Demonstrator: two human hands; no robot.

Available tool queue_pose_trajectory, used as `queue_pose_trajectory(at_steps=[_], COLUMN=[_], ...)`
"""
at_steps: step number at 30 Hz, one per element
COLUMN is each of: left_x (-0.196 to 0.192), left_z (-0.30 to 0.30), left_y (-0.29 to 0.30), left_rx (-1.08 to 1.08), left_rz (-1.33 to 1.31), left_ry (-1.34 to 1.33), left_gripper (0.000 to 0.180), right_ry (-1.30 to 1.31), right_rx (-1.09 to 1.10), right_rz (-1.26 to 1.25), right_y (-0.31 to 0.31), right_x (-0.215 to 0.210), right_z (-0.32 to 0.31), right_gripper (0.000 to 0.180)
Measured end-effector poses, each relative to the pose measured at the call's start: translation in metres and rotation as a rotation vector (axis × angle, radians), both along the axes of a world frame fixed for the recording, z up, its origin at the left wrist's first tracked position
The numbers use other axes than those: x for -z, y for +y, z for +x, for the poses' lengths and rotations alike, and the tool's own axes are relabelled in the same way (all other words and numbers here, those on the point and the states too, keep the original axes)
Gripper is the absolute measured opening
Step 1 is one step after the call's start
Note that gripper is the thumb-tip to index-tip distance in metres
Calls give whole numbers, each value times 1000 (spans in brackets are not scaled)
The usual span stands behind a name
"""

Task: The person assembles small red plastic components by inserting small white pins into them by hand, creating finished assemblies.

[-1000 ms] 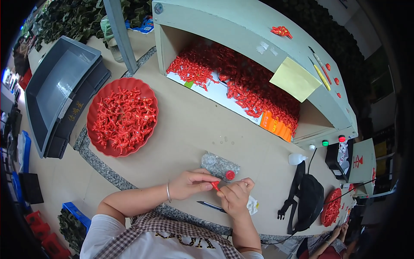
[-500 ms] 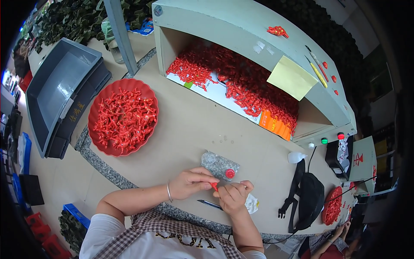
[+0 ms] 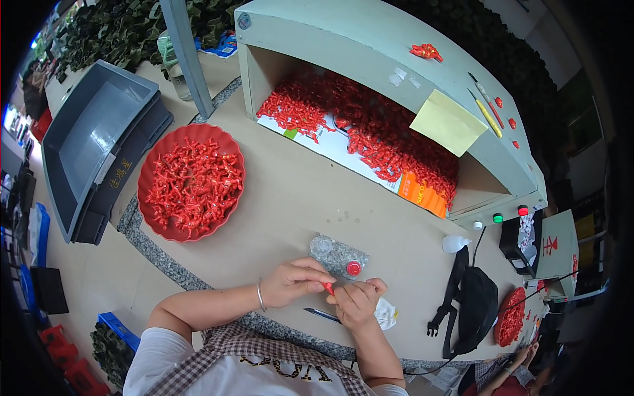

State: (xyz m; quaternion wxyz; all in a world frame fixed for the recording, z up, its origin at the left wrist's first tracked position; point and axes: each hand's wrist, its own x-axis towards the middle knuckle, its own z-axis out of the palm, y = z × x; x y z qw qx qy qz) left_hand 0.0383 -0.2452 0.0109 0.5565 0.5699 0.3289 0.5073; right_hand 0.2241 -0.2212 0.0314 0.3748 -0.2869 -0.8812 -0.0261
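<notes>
My left hand (image 3: 294, 282), with a silver bangle at the wrist, pinches a small glossy red figurine (image 3: 328, 287) between thumb and fingertips. Against its other end, my right hand (image 3: 358, 300) is curled closed; whatever lies inside those fingers is hidden. Just beyond both hands sits a speckled grey stone slab (image 3: 342, 253) bearing a clear round dish (image 3: 321, 246) and a small red pot (image 3: 354, 268). A dark pen-like tool (image 3: 321, 314) lies below my hands. Beside my right wrist is a crumpled white packet (image 3: 386, 313).
At left stand a red scalloped bowl (image 3: 146, 191) of red figurines and a grey plastic bin (image 3: 99, 125). An open-fronted pale green box (image 3: 330, 33) heaped with red pieces spans the back. Right of me lie a white squeeze bottle (image 3: 454, 243) and a black waist bag (image 3: 477, 307).
The whole view has shifted very slightly. My hands keep the same hold around the red figurine, with almost no visible movement.
</notes>
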Motion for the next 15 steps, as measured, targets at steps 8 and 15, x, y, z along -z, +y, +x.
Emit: queue_pose_trajectory(at_steps=[8,15], left_x=[-2,0], left_z=[-2,3], left_y=[-1,-3], left_rx=[-29,-19], left_rz=[19,-4], left_ry=[18,-36], left_gripper=[20,22], right_ry=[41,56], right_rx=[-6,21], right_rz=[-15,-40], right_y=[1,-1], right_x=[2,1], right_z=[-4,-3], right_gripper=[18,19])
